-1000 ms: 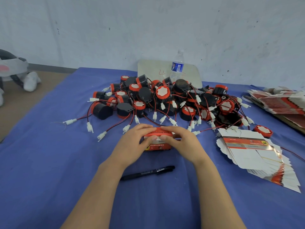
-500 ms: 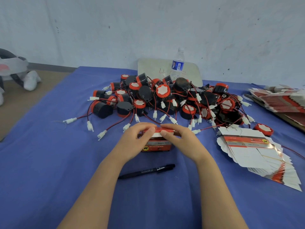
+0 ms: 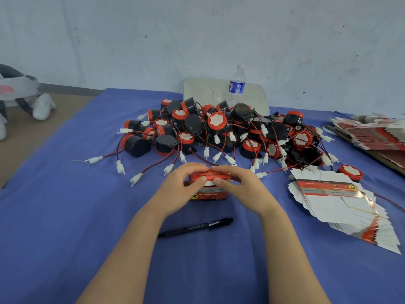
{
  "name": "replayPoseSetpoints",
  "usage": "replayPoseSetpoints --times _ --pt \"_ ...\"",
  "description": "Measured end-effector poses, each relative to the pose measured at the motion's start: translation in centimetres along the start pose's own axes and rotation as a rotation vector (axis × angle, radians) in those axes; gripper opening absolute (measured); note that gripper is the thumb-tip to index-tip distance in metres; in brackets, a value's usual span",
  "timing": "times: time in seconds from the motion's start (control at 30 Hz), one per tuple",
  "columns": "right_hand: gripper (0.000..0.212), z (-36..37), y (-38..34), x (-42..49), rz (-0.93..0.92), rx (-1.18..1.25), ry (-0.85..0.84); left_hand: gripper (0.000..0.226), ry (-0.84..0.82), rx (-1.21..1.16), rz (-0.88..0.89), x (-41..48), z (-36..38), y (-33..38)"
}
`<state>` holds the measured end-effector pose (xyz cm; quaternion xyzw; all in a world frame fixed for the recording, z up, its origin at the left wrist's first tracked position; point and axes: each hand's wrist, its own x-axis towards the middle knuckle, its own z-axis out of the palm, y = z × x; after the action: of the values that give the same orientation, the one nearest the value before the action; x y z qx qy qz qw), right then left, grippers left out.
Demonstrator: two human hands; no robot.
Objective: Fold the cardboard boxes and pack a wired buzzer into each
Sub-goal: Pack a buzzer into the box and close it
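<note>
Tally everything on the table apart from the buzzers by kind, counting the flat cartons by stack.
Folded box: 1
Flat carton stacks: 2
Black pen: 1
Water bottle: 1
Total: 5

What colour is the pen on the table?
The pen is black, seen clearly in the head view.

Matt blue desk cloth (image 3: 65, 216), faintly creased. Glossy printed card for the box (image 3: 210, 175) and the fanned flats (image 3: 328, 205), with matt white bare sides. Buzzers (image 3: 217, 121) in smooth black plastic with red rims and white paper-like stickers; white plastic plugs (image 3: 120, 166) on thin coated wires (image 3: 156, 164). Clear glossy plastic bottle (image 3: 236, 86). Matt black plastic pen (image 3: 197, 227). Smooth pale board (image 3: 201, 91). Rough, scuffed painted wall (image 3: 197, 29).
</note>
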<state>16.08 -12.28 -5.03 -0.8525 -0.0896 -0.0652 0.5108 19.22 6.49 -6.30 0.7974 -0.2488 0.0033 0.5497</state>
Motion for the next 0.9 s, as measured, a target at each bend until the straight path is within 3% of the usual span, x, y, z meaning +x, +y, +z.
replayPoseSetpoints --times 0.23,0.67,0.77,0.9 --pt "0.018 0.0 -0.2 -0.1 0.101 0.174 -0.038 0.019 0.025 -0.009 -0.037 0.2 0.5 0.3" --pt "0.044 -0.2 0.4 -0.1 0.34 0.545 -0.047 0.022 0.046 -0.006 -0.044 0.1 1.1 0.6" --pt "0.054 -1.1 0.6 -0.5 0.326 0.522 -0.14 0.014 0.05 -0.026 -0.058 0.0 1.1 0.9" --pt "0.048 -1.2 0.4 -0.8 0.279 0.43 -0.16 0.017 0.041 0.007 -0.066 -0.1 1.2 0.8"
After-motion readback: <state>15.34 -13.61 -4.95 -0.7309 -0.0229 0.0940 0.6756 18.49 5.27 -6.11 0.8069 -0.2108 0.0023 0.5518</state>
